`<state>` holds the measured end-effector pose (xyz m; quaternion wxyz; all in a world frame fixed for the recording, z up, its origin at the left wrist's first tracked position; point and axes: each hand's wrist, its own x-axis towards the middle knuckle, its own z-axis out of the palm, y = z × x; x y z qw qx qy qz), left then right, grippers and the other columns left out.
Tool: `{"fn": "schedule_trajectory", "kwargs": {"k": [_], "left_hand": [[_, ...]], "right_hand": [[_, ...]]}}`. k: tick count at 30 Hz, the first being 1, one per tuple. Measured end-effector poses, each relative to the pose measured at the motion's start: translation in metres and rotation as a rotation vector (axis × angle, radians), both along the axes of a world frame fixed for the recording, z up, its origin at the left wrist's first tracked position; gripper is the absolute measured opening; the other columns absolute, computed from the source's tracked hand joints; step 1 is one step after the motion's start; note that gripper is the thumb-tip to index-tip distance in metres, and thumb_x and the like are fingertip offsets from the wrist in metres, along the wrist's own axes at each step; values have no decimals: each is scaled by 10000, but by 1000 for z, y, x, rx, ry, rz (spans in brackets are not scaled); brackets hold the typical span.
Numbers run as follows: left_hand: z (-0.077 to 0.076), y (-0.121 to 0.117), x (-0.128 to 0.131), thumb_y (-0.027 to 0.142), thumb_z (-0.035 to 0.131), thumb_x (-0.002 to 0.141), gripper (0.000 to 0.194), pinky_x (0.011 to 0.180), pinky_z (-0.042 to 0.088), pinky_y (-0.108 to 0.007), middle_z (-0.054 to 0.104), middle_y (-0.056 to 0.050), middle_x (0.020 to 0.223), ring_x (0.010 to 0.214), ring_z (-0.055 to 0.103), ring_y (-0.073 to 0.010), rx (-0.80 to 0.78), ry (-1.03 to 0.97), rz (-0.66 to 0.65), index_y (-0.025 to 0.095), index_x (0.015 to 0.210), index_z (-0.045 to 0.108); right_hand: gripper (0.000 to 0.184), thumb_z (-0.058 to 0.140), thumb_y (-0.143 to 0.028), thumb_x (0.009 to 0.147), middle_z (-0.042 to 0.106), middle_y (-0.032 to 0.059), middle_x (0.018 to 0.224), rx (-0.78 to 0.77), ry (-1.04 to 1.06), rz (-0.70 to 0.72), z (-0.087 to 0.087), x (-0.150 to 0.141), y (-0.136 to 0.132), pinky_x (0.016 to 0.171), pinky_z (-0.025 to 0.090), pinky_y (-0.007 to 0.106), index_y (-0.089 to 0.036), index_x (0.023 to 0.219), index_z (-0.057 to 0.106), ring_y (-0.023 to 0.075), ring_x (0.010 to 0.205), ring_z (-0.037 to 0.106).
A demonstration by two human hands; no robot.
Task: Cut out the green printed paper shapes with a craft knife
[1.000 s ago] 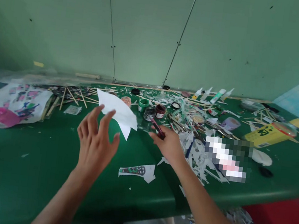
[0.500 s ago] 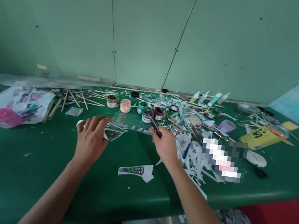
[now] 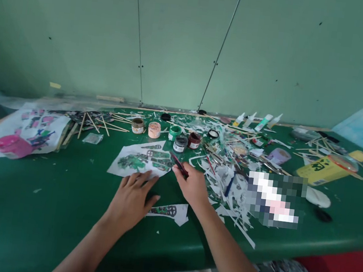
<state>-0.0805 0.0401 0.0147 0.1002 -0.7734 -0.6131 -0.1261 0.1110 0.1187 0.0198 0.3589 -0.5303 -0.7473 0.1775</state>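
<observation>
We rest our left hand (image 3: 134, 198), fingers slightly apart, on the near edge of the printed sheet (image 3: 143, 160), presumably to steady it on the surface (image 3: 47, 207), while our right hand (image 3: 193, 185), beside its right edge, clamps fingers on a slim dark tool (image 3: 179, 166), likely for control

Green desk (image 3: 43, 207) is carrying lots: printed cut-out (image 3: 172, 211) is lying nr front edge; printed sheet (image 3: 143, 160) is lying approx. ctr; 5 sm. jars (image 3: 180, 144) are standing farther twd back edge; squeeze btls (image 3: 264, 123) are resting by back edge; paper scraps (image 3: 237, 202) are spreading R of ctr.
</observation>
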Motion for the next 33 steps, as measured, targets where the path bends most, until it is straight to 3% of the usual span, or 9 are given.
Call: {"fn": "schedule_trajectory", "kwargs": {"k": [5,8,12,15,17,22,27,33], "left_hand": [[-12,17,29,352,491,900,420,977,442,-443,593,-71,1331,1218,522,-266,2,-23,-122,199,1288,538],[-7,17,33,272,468,907,369,971,456,-417,634,-74,1263,1180,556,-239,19,-41,-134,182,1253,558],[9,-15,37,97,395,880,345,931,465,-442,653,-83,1182,1072,602,-241,67,-66,-75,207,1089,646],[7,-53,54,148,442,882,313,839,496,-384,671,-44,1124,976,618,-211,113,-104,-133,255,1097,644],[-3,-73,67,264,470,888,368,897,480,-391,636,-52,1231,1073,591,-225,118,-114,-161,241,1242,571],[-29,-88,80,416,449,912,450,1015,394,-403,613,-74,1285,1144,556,-233,123,-104,-118,188,1290,535],[-26,-80,82,439,402,933,430,961,406,-431,657,-83,1184,1054,583,-246,136,-127,-79,192,1237,580],[-20,-71,83,423,397,938,417,1009,385,-420,649,-82,1221,1112,565,-241,137,-137,-159,148,1180,599]], "right_hand": [[274,462,-376,897,722,59,784,28,-55,116,-6,-2,-7,606,438,250,-223,889,688,191,701,662],[281,478,-348,896,744,66,842,4,-86,147,-9,-3,-7,629,457,260,-228,990,714,204,752,680],[409,497,-396,889,712,16,670,-62,-108,189,-5,3,-13,521,437,266,-245,1245,629,197,573,644],[474,430,-439,925,735,34,853,-73,9,201,7,16,-27,587,481,268,-242,1347,520,192,691,676],[417,370,-404,951,723,67,1011,-56,36,181,16,28,-41,652,502,282,-235,1297,530,201,810,690],[359,355,-376,959,702,39,767,-70,-225,207,17,63,-77,515,454,265,-201,1235,505,193,627,679],[296,310,-296,984,722,26,746,32,-456,209,1,78,-98,453,376,278,-231,970,598,176,548,662],[323,316,-257,961,685,14,614,107,-561,127,-3,68,-102,413,306,288,-219,903,632,163,452,614]]}}
